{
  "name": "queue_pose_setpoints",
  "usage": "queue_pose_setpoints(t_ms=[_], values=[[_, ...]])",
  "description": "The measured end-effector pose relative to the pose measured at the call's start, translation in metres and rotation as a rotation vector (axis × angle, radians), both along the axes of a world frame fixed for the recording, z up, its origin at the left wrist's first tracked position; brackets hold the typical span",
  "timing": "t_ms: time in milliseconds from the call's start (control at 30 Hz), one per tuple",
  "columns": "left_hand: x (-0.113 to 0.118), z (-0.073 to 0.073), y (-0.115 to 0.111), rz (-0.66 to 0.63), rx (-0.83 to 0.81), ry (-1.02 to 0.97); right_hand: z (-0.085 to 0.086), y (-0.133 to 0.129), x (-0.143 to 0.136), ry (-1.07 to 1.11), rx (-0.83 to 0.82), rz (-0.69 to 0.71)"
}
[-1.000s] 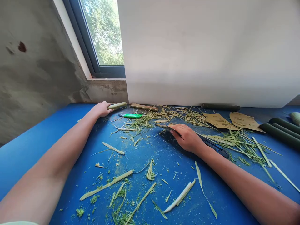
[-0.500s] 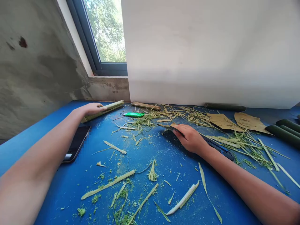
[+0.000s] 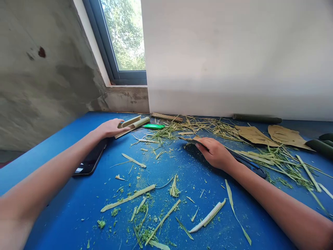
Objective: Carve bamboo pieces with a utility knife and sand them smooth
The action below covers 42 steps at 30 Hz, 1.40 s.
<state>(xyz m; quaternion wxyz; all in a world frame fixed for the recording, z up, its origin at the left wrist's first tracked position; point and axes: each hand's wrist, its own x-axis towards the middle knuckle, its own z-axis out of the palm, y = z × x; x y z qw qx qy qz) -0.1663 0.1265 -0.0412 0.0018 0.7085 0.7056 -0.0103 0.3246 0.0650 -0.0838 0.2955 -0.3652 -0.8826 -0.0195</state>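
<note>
Split bamboo, near end hidden by left hand gripping it; right hand clasps dark strip, partly covered.

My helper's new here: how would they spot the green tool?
Below the window, look along the blue table's back edge. Just right of the split bamboo at the left hand lies the green tool, brighter and thicker than the shavings beside it.

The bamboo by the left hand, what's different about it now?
The left hand has moved the split bamboo right, close to the green cutter, and its hollow side now shows. The phone, hidden at first, shows beside the arm. The right hand and green cutter stayed put.
</note>
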Motion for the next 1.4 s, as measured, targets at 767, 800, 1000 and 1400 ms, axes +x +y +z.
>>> queue_pose_setpoints(t_ms=[767,800,1000,1400], values=[[-0.025,0.008,0.010,0.021,-0.069,-0.016,0.002,-0.003,-0.001,-0.010,-0.015,0.029],[-0.026,0.007,0.011,0.008,-0.062,-0.025,0.002,-0.003,-0.001,-0.010,-0.018,0.030],[-0.030,0.007,0.033,-0.004,0.004,-0.014,0.002,-0.003,-0.002,-0.017,-0.001,0.032],[-0.006,-0.004,0.077,0.008,0.020,0.007,-0.002,-0.001,0.001,-0.044,-0.008,0.031]])
